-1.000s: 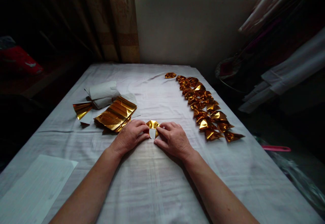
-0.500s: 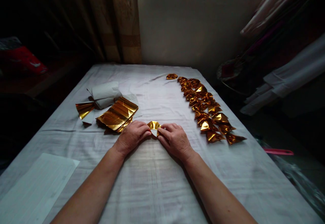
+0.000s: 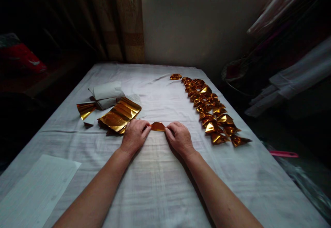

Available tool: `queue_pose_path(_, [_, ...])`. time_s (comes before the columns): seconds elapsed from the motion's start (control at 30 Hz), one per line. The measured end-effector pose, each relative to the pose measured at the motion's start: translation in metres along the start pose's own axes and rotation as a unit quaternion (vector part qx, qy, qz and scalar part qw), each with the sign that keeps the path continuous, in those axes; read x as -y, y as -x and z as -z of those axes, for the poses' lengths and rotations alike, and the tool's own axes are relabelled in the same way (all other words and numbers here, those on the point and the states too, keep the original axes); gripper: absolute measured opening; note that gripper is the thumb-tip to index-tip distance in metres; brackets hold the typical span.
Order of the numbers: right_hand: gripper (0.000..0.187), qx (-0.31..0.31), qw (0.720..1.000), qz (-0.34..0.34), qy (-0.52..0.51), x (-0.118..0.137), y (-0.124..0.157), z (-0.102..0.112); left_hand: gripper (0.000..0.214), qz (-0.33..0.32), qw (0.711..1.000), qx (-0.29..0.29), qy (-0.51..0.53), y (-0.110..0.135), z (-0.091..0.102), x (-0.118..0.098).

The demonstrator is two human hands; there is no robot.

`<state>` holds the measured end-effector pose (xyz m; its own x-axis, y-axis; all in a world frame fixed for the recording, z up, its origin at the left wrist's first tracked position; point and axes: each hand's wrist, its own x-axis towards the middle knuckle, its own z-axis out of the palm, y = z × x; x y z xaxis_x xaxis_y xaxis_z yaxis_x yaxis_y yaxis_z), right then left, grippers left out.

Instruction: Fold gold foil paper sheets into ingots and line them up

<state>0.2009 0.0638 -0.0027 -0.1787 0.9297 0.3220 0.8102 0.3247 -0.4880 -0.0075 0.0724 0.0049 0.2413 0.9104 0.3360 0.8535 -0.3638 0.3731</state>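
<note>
A small folded piece of gold foil paper (image 3: pixel 158 127) lies on the white cloth (image 3: pixel 155 179) between my two hands. My left hand (image 3: pixel 134 136) pinches its left end, fingers curled. My right hand (image 3: pixel 179 138) grips its right end the same way. The piece looks like a flat, wide triangle with no white side showing. A stack of flat gold foil sheets (image 3: pixel 119 115) sits just left of my left hand.
Several folded gold pieces (image 3: pixel 210 112) lie in a long row at the right. White folded paper (image 3: pixel 106 93) and a loose gold sheet (image 3: pixel 85 109) lie back left. A white sheet (image 3: pixel 36 186) sits at the near left corner. A wall and curtains stand behind.
The gold piece has been folded flatter: its white underside, visible a second ago, is now hidden. Both hands have moved slightly apart to its ends.
</note>
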Motion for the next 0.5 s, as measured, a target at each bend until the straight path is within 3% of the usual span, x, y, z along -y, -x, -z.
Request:
queue_pose_path(0.33, [0.010,0.000,0.998,-0.044,0.052,0.0049,-0.0015,-0.0024,0.008,0.019,1.000,-0.004,-0.024,-0.0004,-0.0027,-0.0062])
queue_pose_path(0.5, [0.015,0.020,0.996,-0.057,0.072,0.0066,-0.0025,-0.0022,0.022,-0.022,0.999,0.004,-0.030,0.0007,-0.0051,-0.0037])
